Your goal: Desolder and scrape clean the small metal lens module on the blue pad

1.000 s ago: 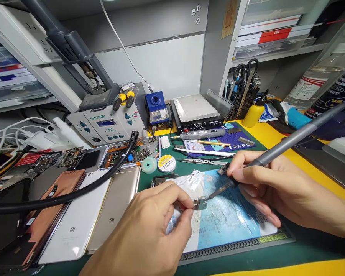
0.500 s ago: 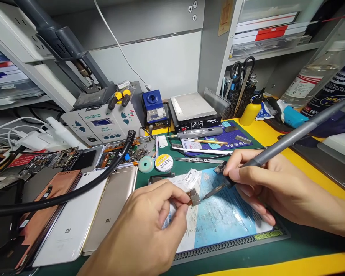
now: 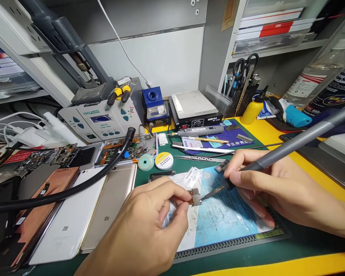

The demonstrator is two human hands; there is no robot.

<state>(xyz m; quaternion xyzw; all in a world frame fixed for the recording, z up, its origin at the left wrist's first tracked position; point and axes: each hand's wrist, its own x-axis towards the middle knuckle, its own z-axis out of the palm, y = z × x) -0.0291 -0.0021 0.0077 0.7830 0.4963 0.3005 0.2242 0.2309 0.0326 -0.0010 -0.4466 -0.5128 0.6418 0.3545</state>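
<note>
Between thumb and index finger, my left hand (image 3: 158, 214) pinches a small silver module with a copper-coloured flex strip (image 3: 196, 198), probably a phone camera part. My right hand (image 3: 264, 182) holds a grey soldering iron (image 3: 290, 145) like a pen. Its pointed metal tip meets the right edge of the module, or sits just beside it. Underneath lies a blue and white sheet (image 3: 218, 226), scuffed and stained, on which the right hand's outer edge rests. A small dark part (image 3: 221, 166) lies near the right fingertips. A labelled white packet (image 3: 192, 177) is just behind the module.
Phone back covers (image 3: 66, 214) lie at left under a black hose (image 3: 74, 195). Behind are tweezers (image 3: 201, 159), a round tin (image 3: 163, 161), a tray of circuit boards (image 3: 140, 147), a hot-air station (image 3: 103, 119) and a hot plate (image 3: 194, 105). A yellow bottle (image 3: 252, 109) stands at right.
The view has shifted slightly. Both hands keep nearly the same pose, with the iron's tip still at the module's right edge.
</note>
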